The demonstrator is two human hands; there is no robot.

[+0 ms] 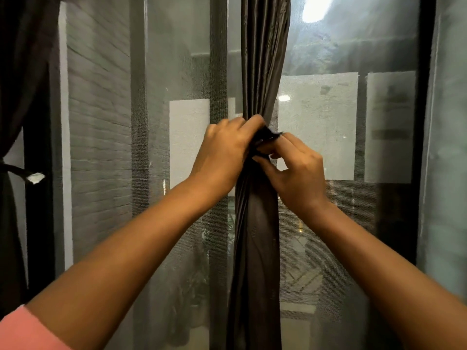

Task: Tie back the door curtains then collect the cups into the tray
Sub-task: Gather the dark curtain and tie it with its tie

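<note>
A glass door [177,147] with a thin mesh screen fills the view. 1 dark curtain [260,236] hangs bunched in the middle. The left hand [222,152] grips it, and the right hand [293,170] pinches a dark tie strap [269,135] there. Another curtain [17,97] hangs tied at the far left.

both hands [228,150] pinch tieback [268,136] round curtain [260,72]

Mesh-screened glass door [182,147] with dark frame [217,72], grey brick wall [98,97] beyond, dim daylight
</note>
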